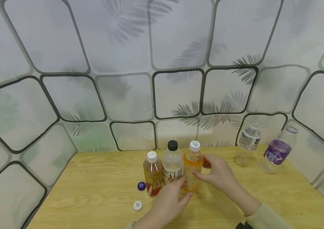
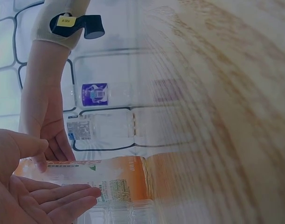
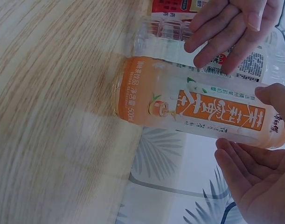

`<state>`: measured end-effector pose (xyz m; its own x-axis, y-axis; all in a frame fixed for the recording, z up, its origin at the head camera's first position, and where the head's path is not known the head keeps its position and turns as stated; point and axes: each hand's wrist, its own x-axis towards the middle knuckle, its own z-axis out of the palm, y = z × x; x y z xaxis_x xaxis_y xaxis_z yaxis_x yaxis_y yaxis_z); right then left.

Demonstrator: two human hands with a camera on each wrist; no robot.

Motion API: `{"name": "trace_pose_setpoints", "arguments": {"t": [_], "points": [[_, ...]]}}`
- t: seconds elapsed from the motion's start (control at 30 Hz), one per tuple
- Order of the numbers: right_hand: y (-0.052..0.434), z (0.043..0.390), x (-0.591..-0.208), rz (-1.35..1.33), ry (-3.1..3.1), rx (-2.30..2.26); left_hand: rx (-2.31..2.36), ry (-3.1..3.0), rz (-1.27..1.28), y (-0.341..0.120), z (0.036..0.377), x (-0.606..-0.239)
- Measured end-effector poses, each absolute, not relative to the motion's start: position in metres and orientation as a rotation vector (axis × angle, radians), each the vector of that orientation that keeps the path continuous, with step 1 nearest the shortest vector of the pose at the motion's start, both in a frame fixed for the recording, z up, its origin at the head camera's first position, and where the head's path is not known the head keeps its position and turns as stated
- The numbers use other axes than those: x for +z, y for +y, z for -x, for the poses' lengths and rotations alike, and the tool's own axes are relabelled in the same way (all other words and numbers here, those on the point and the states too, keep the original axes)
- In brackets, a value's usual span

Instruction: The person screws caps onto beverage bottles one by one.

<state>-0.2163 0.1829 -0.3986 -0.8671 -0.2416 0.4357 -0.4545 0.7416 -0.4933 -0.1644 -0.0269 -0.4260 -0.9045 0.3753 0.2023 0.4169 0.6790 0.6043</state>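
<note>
An orange-labelled tea bottle [image 1: 192,165] with a white cap stands upright at the right end of a row of three bottles. My right hand [image 1: 219,173] holds its right side, thumb in front and fingers behind, as the right wrist view also shows. My left hand [image 1: 169,200] is in front of the row with its fingers fairly straight, close to the orange-labelled bottle and the clear bottle [image 1: 172,159] with a black cap. Left of that one is a bottle of amber drink [image 1: 153,175] with a white cap. Whether the left fingertips touch a bottle is hard to tell.
Two capless clear bottles stand at the back right, one with a white-and-blue label [image 1: 249,140], one with a purple label [image 1: 277,151]. A purple cap [image 1: 141,186] and a white cap [image 1: 137,205] lie left on the wooden table [image 1: 93,190]. Patterned wall panels [image 1: 133,136] rise behind.
</note>
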Motion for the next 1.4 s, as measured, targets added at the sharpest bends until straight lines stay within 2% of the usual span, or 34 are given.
{"name": "trace_pose_setpoints", "arguments": {"t": [0.77, 1.4], "points": [[0.189, 0.21, -0.401, -0.557, -2.675, 0.973, -1.125, -2.871, 0.727, -0.037, 0.158, -0.434], [0.228, 0.194, -0.419, -0.362, -2.902, 0.918, -0.863, -3.03, 0.679, -0.077, 0.147, -0.432]]}}
